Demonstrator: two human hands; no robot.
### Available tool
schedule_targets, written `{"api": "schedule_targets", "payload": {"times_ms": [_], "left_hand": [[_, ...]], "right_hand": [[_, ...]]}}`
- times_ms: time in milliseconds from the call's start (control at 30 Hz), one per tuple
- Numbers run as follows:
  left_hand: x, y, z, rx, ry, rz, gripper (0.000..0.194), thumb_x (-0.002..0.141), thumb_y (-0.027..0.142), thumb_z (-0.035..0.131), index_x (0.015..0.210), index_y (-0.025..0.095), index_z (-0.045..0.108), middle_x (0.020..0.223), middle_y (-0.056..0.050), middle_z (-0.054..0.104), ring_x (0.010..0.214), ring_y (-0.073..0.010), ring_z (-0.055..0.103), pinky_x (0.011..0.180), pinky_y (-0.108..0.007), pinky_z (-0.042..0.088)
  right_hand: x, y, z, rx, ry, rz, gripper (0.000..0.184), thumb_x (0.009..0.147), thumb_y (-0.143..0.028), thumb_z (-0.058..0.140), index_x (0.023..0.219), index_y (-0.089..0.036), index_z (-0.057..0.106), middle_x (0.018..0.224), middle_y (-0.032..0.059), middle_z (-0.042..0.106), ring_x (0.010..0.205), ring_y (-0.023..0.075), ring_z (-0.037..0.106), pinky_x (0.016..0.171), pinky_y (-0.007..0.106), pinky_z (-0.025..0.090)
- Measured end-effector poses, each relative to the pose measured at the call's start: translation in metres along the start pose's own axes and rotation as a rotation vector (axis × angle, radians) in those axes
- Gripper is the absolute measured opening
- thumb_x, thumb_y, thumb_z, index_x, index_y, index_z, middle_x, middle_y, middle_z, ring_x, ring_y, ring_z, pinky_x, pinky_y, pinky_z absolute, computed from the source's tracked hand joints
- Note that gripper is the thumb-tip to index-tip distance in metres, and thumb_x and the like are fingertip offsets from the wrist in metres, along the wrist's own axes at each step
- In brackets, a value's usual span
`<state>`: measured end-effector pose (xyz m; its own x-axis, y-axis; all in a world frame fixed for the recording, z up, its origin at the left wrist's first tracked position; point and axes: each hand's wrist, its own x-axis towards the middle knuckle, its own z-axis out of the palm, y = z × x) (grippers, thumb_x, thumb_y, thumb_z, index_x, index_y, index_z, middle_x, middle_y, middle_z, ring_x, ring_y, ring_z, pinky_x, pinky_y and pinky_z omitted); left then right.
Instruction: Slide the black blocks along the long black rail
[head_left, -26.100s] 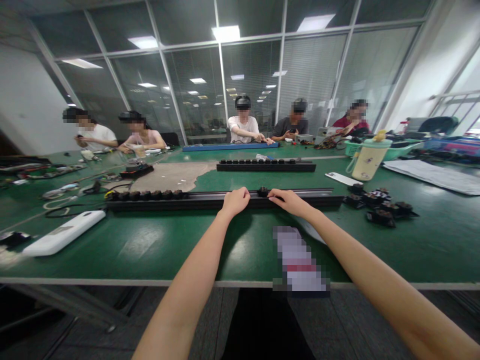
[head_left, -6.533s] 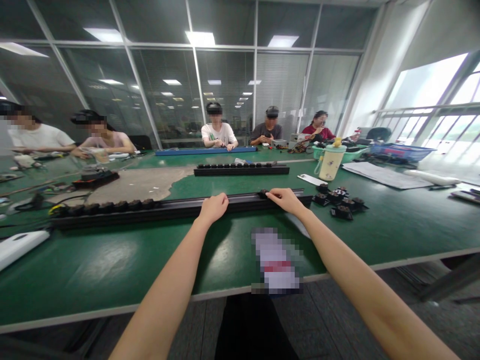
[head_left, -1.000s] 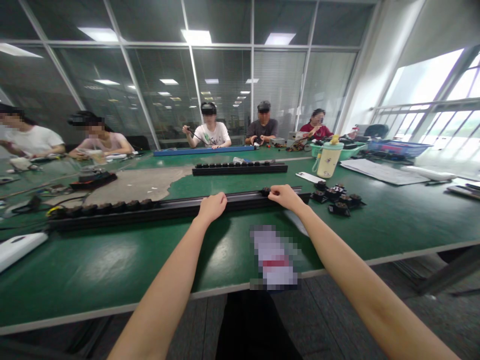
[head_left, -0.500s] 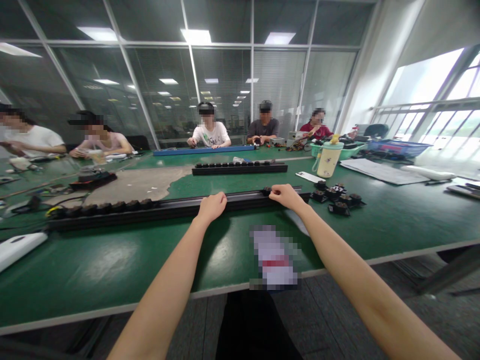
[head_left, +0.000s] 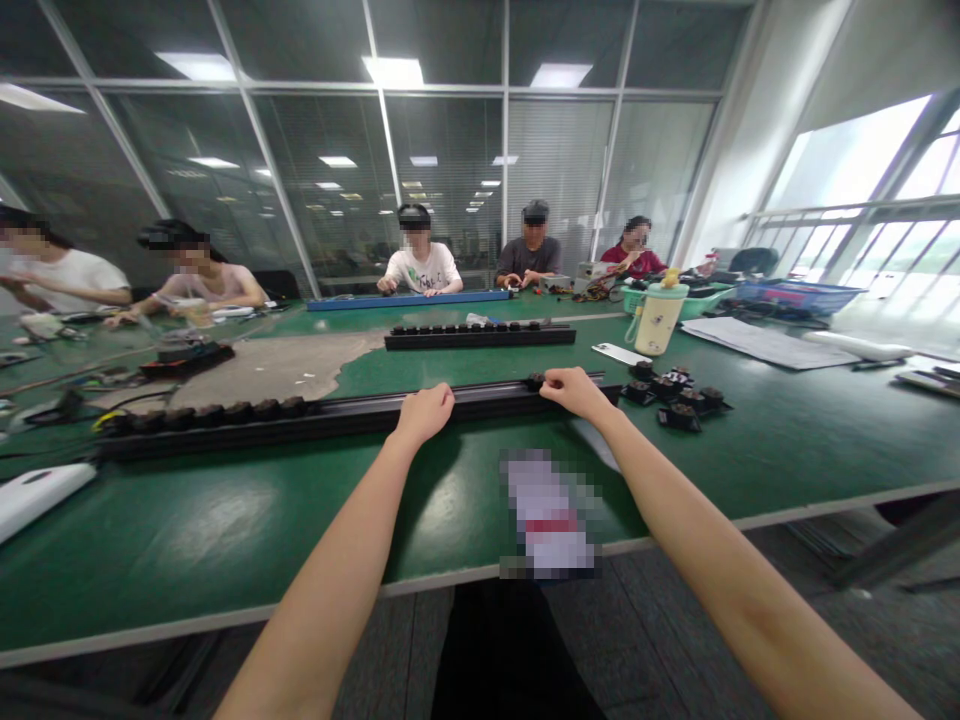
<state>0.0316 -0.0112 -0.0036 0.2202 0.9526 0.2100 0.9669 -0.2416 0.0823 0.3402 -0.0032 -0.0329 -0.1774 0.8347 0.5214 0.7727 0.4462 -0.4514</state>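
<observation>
Resting curled over the long black rail (head_left: 352, 418) with the left hand (head_left: 425, 412), impossible to tell whether clamped; probably stiff, best steadied from above. Pinching the small black module (head_left: 535, 381) with the right hand (head_left: 571, 389), on the rail rightward of that hold; likely light and hard, best held by its sides. Nearer the rail's right end than 26 seconds ago.

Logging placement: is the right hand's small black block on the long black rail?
On: the block sits atop the rail, against the right hand.
</observation>
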Motion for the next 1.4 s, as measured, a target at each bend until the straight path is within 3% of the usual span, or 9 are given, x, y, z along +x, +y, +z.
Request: {"api": "schedule_targets", "payload": {"times_ms": [433, 1133, 1400], "left_hand": [[-0.001, 0.002, -0.002, -0.02, -0.005, -0.003, 0.036, 0.103, 0.031, 0.035, 0.112, 0.025, 0.069, 0.115, -0.008, 0.077, 0.109, -0.0255, 0.07, 0.092, -0.034, 0.048], [-0.002, 0.002, -0.003, 0.003, -0.007, 0.0, 0.037, 0.103, 0.03, 0.033, 0.115, 0.025, 0.069, 0.119, -0.008, 0.076, 0.112, -0.0264, 0.069, 0.093, -0.035, 0.048], [-0.002, 0.002, -0.004, 0.0, -0.011, -0.004, 0.038, 0.104, 0.031, 0.032, 0.114, 0.024, 0.068, 0.117, -0.009, 0.076, 0.11, -0.0274, 0.07, 0.092, -0.036, 0.048]], "right_hand": [[-0.001, 0.005, 0.002, -0.016, 0.001, 0.023, 0.021, 0.078, -0.031, 0.054, 0.062, -0.024, 0.044, 0.059, -0.0016, 0.052, 0.062, 0.0153, 0.046, 0.064, 0.028, 0.032], [-0.003, -0.004, -0.003, -0.149, 0.036, 0.126, 0.025, 0.083, -0.03, 0.057, 0.061, -0.024, 0.048, 0.061, 0.0007, 0.056, 0.06, 0.0165, 0.046, 0.062, 0.029, 0.029], [-0.005, -0.014, 0.002, -0.267, 0.048, 0.227, 0.025, 0.097, -0.035, 0.05, 0.076, -0.023, 0.056, 0.075, 0.0075, 0.067, 0.071, 0.0211, 0.057, 0.063, 0.031, 0.029]]}}
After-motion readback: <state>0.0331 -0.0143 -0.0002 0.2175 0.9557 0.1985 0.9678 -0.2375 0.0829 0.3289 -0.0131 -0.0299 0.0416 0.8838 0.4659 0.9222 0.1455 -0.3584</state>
